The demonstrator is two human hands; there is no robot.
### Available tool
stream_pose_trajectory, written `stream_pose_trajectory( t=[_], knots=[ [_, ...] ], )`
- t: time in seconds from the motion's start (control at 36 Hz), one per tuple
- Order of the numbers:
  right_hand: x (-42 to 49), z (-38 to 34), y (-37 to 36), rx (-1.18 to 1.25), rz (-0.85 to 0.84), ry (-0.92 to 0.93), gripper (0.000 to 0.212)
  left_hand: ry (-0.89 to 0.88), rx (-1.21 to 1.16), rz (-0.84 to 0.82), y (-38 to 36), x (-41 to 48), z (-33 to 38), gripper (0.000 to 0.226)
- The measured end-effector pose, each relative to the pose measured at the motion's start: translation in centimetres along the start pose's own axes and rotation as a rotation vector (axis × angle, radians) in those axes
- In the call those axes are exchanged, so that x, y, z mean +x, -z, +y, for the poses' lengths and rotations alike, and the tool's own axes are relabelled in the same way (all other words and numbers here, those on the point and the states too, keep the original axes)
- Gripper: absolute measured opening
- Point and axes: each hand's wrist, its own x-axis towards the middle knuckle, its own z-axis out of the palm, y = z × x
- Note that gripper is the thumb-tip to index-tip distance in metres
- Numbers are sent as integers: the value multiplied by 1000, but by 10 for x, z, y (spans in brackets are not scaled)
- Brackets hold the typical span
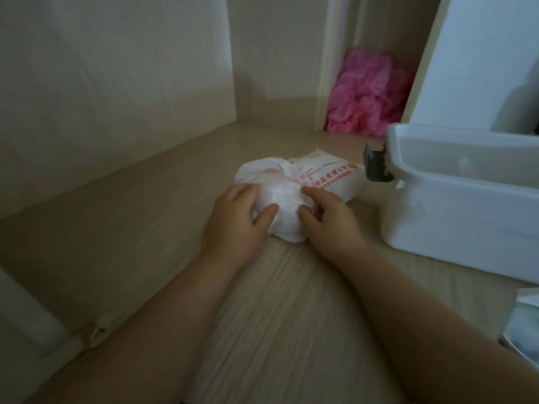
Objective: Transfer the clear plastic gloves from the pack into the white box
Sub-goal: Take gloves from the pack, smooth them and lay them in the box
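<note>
A soft white plastic pack with red print (329, 176) lies on the pale wooden shelf (145, 228), just left of the open white plastic box (455, 217) — contents unclear. Fingers curled, the left hand (233, 220) and right hand (329, 220) clutch the clear plastic gloves (283, 205) bulging at the pack's near end.

Dim indoor light, soft overall blur, wide-angle bending at edges

Pale wood-grain shelf (277, 287), matt; pack (329, 176) — thin, crinkled plastic film; white box (455, 223) — smooth, faintly glossy plastic.
</note>
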Motion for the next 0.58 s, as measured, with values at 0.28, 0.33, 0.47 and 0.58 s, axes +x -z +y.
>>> stream_pose_trajectory(
  t=[0.28, 0.33, 0.47, 0.58],
  knots=[
    [2, 7, -8, -123, 167, 246, 38, -245, 136, 244, 6, 6, 5, 25],
    [3, 6, -10, -164, 218, 281, 44, -269, 72, 269, 8, 12, 13, 24],
    [3, 5, -11, -198, 191, 298, 41, -308, -25, 277, -1, 8, 12, 25],
    [2, 6, -13, -161, 172, 301, 39, -338, -35, 351, -3, 6, 8, 21]
  ],
)
